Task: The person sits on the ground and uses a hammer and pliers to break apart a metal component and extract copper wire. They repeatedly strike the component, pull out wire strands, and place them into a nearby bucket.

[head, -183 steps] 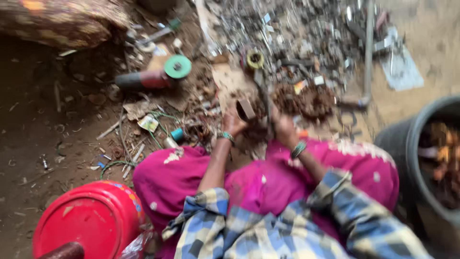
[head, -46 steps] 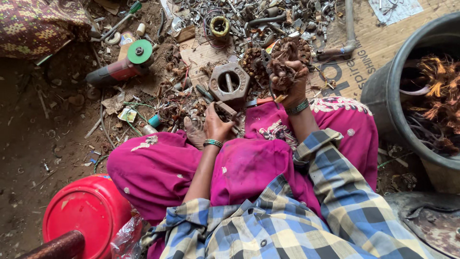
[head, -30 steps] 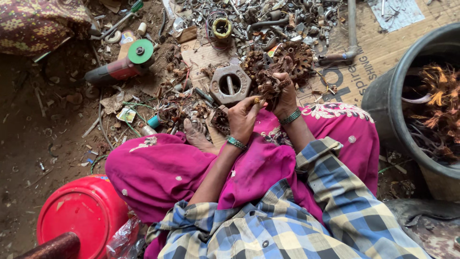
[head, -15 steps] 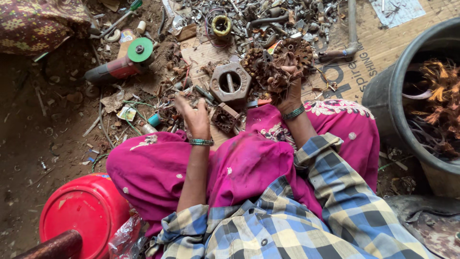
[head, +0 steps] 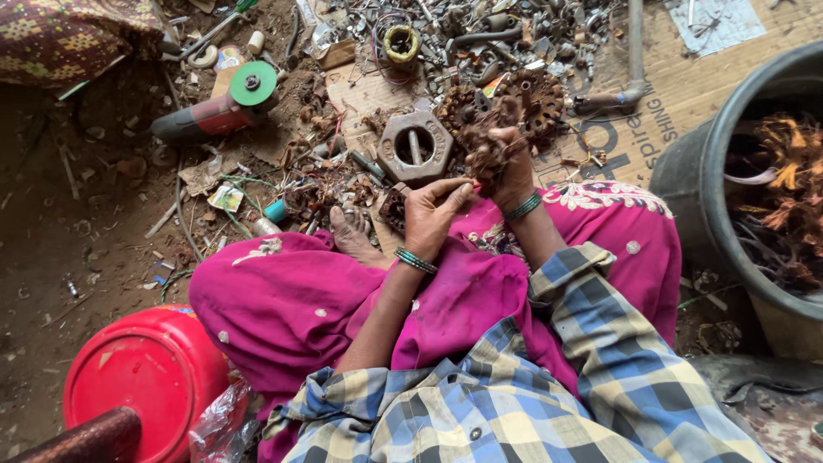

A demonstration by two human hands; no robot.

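Nearest, at the lower left of the frame, a round red plastic tub [head: 141,386] stands upside down on the dirt, with a crumpled clear plastic bag [head: 219,424] just beside it.

At centre, the right hand [head: 506,163] is clamped around a tangled brown clump of copper winding wire [head: 484,141], and the left hand [head: 429,214] lies half open just beside it, its fingertips touching the clump's lower edge; whether it pinches a strand I cannot tell. Bare skin on frayed wire ends looks risky: a hard tug could, I judge, cut or prick a finger, and a strand that lets go at once could throw the fist back. A bare foot [head: 351,236] rests among sharp scrap (a likely source of scratches).

Just above the hands sit a grey hexagonal metal motor housing [head: 414,147] and a rusty toothed round rotor core [head: 536,94]. A small white-and-yellow printed paper label [head: 226,198] lies at centre left. Flat brown corrugated cardboard with dark print [head: 677,94] spreads at upper right, a pale blue-grey printed paper sheet [head: 716,21] on it. A red angle grinder with a green disc [head: 219,107] lies at upper left; a dark round bin of more copper wire [head: 686,184] stands at the right edge.
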